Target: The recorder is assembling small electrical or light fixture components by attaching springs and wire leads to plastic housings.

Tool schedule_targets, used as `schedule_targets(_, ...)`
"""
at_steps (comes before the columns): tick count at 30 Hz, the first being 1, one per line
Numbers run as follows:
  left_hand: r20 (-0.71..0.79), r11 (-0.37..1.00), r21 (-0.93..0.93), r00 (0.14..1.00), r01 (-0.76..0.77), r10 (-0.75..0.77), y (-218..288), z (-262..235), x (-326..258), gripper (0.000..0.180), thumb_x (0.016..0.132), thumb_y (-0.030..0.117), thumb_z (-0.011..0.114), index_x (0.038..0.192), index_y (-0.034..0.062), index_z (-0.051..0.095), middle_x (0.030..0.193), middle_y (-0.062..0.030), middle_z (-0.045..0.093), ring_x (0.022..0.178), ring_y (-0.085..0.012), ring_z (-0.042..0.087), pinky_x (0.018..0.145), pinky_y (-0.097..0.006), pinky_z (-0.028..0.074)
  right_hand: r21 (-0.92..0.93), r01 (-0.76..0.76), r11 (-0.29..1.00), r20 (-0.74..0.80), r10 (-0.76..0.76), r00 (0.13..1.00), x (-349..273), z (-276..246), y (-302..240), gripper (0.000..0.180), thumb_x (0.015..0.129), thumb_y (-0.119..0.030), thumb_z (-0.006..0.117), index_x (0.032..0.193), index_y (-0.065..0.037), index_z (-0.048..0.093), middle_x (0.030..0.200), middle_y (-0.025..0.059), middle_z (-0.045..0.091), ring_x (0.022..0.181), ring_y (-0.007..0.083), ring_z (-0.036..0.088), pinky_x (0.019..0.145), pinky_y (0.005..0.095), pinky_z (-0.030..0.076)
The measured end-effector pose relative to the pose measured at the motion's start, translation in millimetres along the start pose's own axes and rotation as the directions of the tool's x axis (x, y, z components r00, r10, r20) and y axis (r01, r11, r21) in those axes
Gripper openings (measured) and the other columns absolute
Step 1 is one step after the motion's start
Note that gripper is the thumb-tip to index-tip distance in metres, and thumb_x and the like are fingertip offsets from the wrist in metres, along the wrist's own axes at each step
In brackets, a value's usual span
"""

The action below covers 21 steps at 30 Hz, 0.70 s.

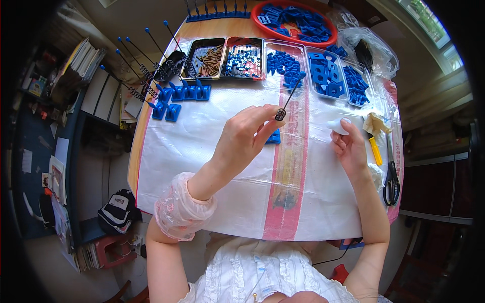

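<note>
My left hand is over the middle of the table, its thumb and fingers pinching a dark coil spring. A thin dark rod with a blue tip rises from the spring, tilted away to the right. Just below those fingers, a blue plastic base is partly hidden by the hand; I cannot tell whether the spring joins it. My right hand, further right, has curled fingers around a small white rounded thing. Several blue bases with springs and blue-tipped rods stand at the far left.
Along the back sit a tray of brown screws, a tray of small nuts, clear boxes of blue parts and a red basin. Black-handled scissors and a yellow-handled tool lie at the right edge.
</note>
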<state>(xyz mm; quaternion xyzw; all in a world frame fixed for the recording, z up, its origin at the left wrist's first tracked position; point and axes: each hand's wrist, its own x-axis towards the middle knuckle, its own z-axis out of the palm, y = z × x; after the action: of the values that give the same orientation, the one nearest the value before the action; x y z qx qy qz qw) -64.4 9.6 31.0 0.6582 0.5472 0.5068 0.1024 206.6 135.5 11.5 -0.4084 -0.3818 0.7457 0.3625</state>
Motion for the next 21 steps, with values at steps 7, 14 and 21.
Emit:
schedule_targets(7,-0.006,1.000,0.001,1.000,-0.016,0.016,0.2,1.4,-0.2,0.019,0.095,0.006,0.075,0.113,0.0019,0.069,0.083,-0.0081,0.067,0.066,-0.0168,0.061,0.058,-0.029,0.049,0.109,0.019,0.994,-0.206,0.004,0.979,5.4,-21.2,-32.4,0.021,0.094,-0.022,0.074,0.102,-0.010,0.059,0.080,0.0020,0.062,0.065,0.0085,0.051,0.049,0.0221,0.034)
schedule_targets(14,-0.016,1.000,-0.005,1.000,-0.027,0.027,1.1,1.0,0.5,0.019,0.095,0.006,0.075,0.112,0.0016,0.069,0.083,-0.0087,0.067,0.065,-0.0171,0.061,0.058,-0.030,0.049,0.061,0.004,0.998,-0.119,0.003,0.993,28.5,11.1,-30.9,0.019,0.092,-0.023,0.077,0.095,-0.011,0.062,0.077,0.0003,0.059,0.064,0.0064,0.050,0.047,0.0215,0.032)
schedule_targets(21,-0.028,0.999,-0.024,0.999,-0.038,0.037,-2.2,3.2,-0.5,0.020,0.095,0.005,0.075,0.114,0.0015,0.069,0.084,-0.0089,0.067,0.065,-0.0170,0.061,0.058,-0.030,0.050,0.042,-0.047,0.998,-0.071,0.050,0.996,41.3,36.5,-13.3,0.019,0.092,-0.022,0.075,0.097,-0.011,0.061,0.075,-0.0016,0.056,0.061,0.0046,0.047,0.047,0.0202,0.030)
